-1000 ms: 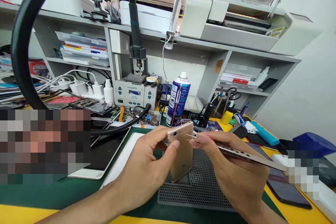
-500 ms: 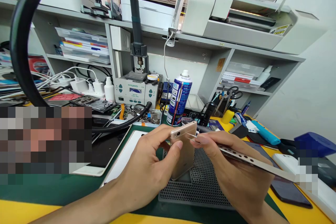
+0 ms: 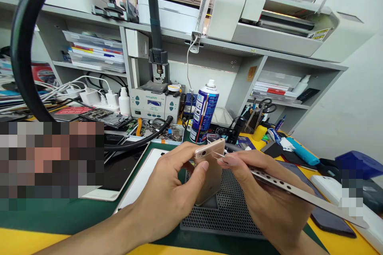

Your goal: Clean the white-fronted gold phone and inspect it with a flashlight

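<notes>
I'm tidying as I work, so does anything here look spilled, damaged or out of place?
I see no spill, and the gold phone looks intact where its back shows. A crumpled white scrap, perhaps tissue, seems out of place, loose beside the turquoise object at right.

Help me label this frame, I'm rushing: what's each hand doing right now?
Left hand: closed on the gold phone, near its top end.
Right hand: closed on metal tweezers, tips by the phone's back; contact can't be told.

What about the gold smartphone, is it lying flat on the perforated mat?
No, the left hand holds the gold smartphone roughly upright, with its rear camera near the top.
</notes>
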The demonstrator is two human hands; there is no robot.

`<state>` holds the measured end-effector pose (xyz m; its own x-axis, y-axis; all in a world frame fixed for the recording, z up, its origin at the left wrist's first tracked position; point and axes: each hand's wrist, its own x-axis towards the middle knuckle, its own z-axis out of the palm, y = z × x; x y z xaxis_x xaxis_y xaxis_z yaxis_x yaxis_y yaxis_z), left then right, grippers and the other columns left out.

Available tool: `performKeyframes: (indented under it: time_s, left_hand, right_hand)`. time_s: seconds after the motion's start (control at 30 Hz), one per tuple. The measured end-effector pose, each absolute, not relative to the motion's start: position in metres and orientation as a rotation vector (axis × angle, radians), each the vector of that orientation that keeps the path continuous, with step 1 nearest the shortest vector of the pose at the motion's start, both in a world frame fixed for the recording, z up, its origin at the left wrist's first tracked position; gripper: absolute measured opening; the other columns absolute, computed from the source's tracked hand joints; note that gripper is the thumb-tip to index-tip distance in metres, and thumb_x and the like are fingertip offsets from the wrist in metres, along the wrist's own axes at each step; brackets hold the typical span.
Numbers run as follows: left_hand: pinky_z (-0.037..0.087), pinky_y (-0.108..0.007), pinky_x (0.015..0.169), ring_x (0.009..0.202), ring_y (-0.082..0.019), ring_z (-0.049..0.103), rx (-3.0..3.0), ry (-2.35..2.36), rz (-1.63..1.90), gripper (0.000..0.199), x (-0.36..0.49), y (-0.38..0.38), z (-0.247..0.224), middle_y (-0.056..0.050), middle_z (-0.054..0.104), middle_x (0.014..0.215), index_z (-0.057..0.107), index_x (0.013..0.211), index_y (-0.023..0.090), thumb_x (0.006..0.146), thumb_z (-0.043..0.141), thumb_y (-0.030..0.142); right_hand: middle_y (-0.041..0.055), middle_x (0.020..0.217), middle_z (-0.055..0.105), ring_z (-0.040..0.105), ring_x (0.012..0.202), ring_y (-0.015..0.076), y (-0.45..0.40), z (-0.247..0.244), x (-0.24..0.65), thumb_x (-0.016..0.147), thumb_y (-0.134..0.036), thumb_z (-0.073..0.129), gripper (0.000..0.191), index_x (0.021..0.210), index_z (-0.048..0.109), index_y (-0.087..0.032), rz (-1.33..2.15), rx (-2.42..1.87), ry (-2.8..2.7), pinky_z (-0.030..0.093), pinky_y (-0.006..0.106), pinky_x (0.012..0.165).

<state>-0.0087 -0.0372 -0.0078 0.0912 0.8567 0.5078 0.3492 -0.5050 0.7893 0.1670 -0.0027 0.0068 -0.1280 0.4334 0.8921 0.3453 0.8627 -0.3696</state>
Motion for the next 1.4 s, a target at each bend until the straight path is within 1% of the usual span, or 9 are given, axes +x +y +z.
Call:
performKeyframes:
  time_s: [0.37,0.7,1.07,1.2,1.4]
  left_hand:
    - [0.05,-0.021,0.081,0.095,-0.011,0.062,1.91,1.18,1.407,0.029,-0.0082,-0.0369,-0.0086,0.003,0.068,0.117,0.065,0.123,0.031,0.099,0.051,0.023]
    - [0.05,-0.022,0.079,0.093,-0.012,0.063,1.929,1.178,1.405,0.029,-0.0087,-0.0396,-0.0067,-0.001,0.068,0.115,0.066,0.123,0.027,0.099,0.051,0.021]
    - [0.051,-0.022,0.081,0.095,-0.011,0.062,1.932,1.146,1.402,0.033,-0.0085,-0.0378,-0.0082,0.0,0.066,0.118,0.062,0.128,0.029,0.099,0.05,0.019]
    - [0.051,-0.022,0.081,0.096,-0.012,0.062,1.931,1.146,1.402,0.033,-0.008,-0.0388,-0.008,0.0,0.066,0.118,0.062,0.128,0.029,0.099,0.051,0.019]
    - [0.051,-0.023,0.08,0.095,-0.013,0.063,1.929,1.167,1.395,0.029,-0.0103,-0.0393,-0.0067,-0.001,0.067,0.115,0.065,0.124,0.027,0.099,0.05,0.021]
  right_hand:
    - [-0.0036,0.078,0.076,0.072,0.07,0.0101,-0.0028,0.0075,0.168,0.083,-0.008,0.073,0.012,0.085,0.072,-0.021,0.015,-0.574,-1.766,0.057,0.017,0.071]
    - [-0.0027,0.077,0.076,0.073,0.068,0.0125,-0.0041,0.0076,0.1669,0.084,-0.01,0.073,0.012,0.086,0.072,-0.022,0.01,-0.604,-1.769,0.058,0.02,0.066]
    - [-0.0024,0.08,0.076,0.072,0.069,0.012,-0.0031,0.0073,0.1681,0.083,-0.008,0.072,0.015,0.088,0.071,-0.022,0.054,-0.567,-1.802,0.058,0.02,0.068]
    - [-0.002,0.079,0.076,0.072,0.068,0.013,-0.0027,0.0082,0.1682,0.083,-0.007,0.072,0.016,0.088,0.071,-0.022,0.076,-0.559,-1.798,0.058,0.021,0.066]
    - [-0.001,0.074,0.076,0.07,0.061,0.0141,-0.0064,0.0104,0.1684,0.084,-0.01,0.071,0.011,0.083,0.072,-0.021,0.166,-0.585,-1.78,0.057,0.022,0.057]
